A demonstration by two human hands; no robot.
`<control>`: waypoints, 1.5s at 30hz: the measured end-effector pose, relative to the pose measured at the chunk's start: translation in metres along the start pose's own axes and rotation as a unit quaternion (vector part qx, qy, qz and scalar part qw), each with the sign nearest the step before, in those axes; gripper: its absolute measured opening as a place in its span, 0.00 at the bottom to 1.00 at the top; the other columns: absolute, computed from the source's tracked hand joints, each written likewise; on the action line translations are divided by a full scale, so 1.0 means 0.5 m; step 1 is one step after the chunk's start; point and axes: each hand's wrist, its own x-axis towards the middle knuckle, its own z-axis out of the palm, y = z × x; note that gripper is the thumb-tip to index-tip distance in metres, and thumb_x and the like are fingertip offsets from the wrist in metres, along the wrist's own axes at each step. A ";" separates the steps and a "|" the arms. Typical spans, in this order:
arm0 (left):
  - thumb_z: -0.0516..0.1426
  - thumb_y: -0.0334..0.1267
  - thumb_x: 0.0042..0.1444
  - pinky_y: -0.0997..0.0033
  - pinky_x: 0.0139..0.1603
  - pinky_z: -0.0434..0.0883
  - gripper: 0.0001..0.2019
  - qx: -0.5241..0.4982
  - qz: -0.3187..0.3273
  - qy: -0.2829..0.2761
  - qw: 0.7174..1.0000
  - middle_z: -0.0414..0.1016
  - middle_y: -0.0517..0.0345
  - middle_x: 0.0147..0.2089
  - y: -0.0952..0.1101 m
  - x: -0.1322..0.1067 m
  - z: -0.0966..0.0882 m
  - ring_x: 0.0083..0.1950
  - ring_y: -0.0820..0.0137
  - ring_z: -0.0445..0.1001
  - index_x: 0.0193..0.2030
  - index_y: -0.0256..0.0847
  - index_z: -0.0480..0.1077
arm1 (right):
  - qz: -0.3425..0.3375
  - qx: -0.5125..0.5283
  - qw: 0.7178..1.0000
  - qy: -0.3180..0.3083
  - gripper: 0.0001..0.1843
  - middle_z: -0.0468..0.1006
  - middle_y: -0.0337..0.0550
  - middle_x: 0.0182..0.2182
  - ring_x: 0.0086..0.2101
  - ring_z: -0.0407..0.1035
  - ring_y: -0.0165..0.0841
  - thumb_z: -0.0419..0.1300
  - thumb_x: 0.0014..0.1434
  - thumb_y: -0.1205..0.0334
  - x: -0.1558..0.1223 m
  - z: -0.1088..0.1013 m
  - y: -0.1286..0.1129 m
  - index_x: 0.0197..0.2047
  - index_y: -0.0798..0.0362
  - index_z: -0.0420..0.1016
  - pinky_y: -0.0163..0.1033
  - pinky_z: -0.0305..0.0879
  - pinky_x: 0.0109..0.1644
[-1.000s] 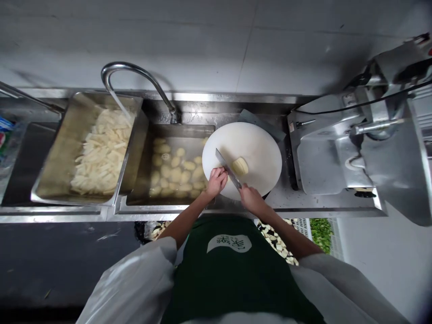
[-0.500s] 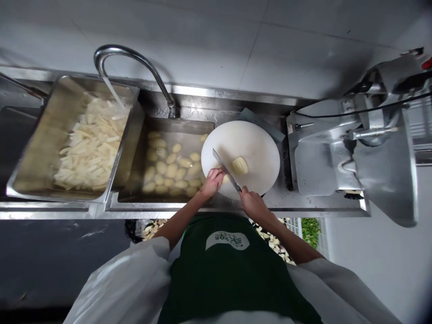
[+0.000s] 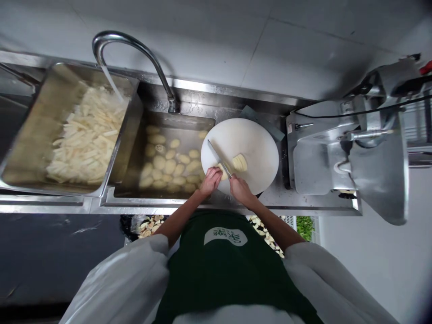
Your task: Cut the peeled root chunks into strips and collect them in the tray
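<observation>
On the round white cutting board (image 3: pixel 259 139), my left hand (image 3: pixel 211 179) is closed on a peeled potato (image 3: pixel 223 171) near the board's left edge. My right hand (image 3: pixel 241 189) grips the handle of a kitchen knife (image 3: pixel 216 154). Its blade slants up and to the left, lying over the potato close to my left fingertips. Just right of the blade rests a sliced potato (image 3: pixel 239 163), its slices leaning together. How deep the blade sits in the held potato cannot be made out.
Left of the board, a sink (image 3: pixel 189 120) holds water and many peeled potatoes (image 3: pixel 169 166). Beyond it, a running faucet (image 3: pixel 131 39) pours into a deep metal pan (image 3: pixel 29 148) of potato strips (image 3: pixel 87 139). A metal slicing machine (image 3: pixel 313 166) stands at right. Below the counter are cut vegetables (image 3: pixel 266 231).
The knife and my right hand have moved left, bringing the blade over the potato at my left hand. The whole view has shifted slightly.
</observation>
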 end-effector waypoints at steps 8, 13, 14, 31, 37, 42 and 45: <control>0.48 0.36 0.71 0.51 0.58 0.72 0.13 0.000 -0.001 0.007 1.000 0.74 0.46 0.49 -0.005 -0.003 0.015 0.54 0.60 0.70 0.53 0.42 0.73 | 0.019 -0.034 0.999 -0.027 0.20 0.82 0.58 0.40 0.42 0.78 0.43 0.39 0.74 0.60 -0.107 -0.033 0.005 0.57 0.59 0.65 0.40 0.66 0.46; 0.48 0.36 0.71 0.51 0.57 0.72 0.13 -0.005 -0.007 0.001 1.000 0.74 0.46 0.51 -0.010 -0.007 0.020 0.54 0.61 0.71 0.51 0.41 0.74 | 0.015 -0.024 0.999 -0.029 0.19 0.81 0.59 0.41 0.43 0.78 0.43 0.40 0.74 0.60 -0.073 -0.021 -0.011 0.57 0.59 0.66 0.40 0.66 0.45; 0.48 0.37 0.71 0.51 0.57 0.73 0.13 -0.006 -0.008 0.001 1.000 0.74 0.46 0.51 -0.010 -0.008 0.020 0.54 0.61 0.71 0.51 0.41 0.73 | 0.015 -0.020 0.999 -0.026 0.18 0.81 0.59 0.43 0.44 0.78 0.43 0.41 0.74 0.61 -0.055 -0.016 -0.017 0.57 0.59 0.66 0.39 0.66 0.46; 0.46 0.35 0.71 0.52 0.56 0.74 0.15 0.003 0.023 0.022 0.999 0.75 0.45 0.50 -0.021 -0.031 0.029 0.52 0.62 0.72 0.54 0.38 0.72 | 0.005 -0.051 0.998 -0.033 0.19 0.82 0.58 0.39 0.42 0.79 0.42 0.39 0.75 0.60 -0.093 -0.034 -0.026 0.56 0.59 0.65 0.39 0.66 0.44; 0.45 0.36 0.72 0.53 0.57 0.73 0.16 0.003 0.008 -0.007 1.000 0.74 0.42 0.52 -0.018 -0.032 0.030 0.55 0.61 0.71 0.55 0.37 0.72 | 0.003 -0.045 0.999 -0.025 0.17 0.82 0.60 0.40 0.43 0.79 0.43 0.41 0.75 0.62 -0.042 0.001 -0.030 0.54 0.61 0.67 0.38 0.65 0.42; 0.46 0.34 0.71 0.52 0.57 0.74 0.15 0.003 0.014 -0.010 1.000 0.74 0.42 0.52 -0.016 -0.039 0.016 0.55 0.61 0.72 0.55 0.37 0.71 | -0.013 -0.026 1.000 0.002 0.18 0.83 0.58 0.41 0.43 0.79 0.43 0.42 0.75 0.61 -0.009 0.024 -0.035 0.54 0.60 0.68 0.38 0.63 0.41; 0.46 0.30 0.70 0.51 0.58 0.73 0.16 -0.002 0.021 -0.023 1.000 0.74 0.43 0.53 -0.012 -0.043 -0.008 0.57 0.60 0.70 0.57 0.38 0.70 | -0.026 0.002 0.999 0.025 0.17 0.83 0.55 0.39 0.41 0.79 0.42 0.44 0.75 0.58 -0.037 0.008 0.001 0.52 0.58 0.70 0.38 0.62 0.40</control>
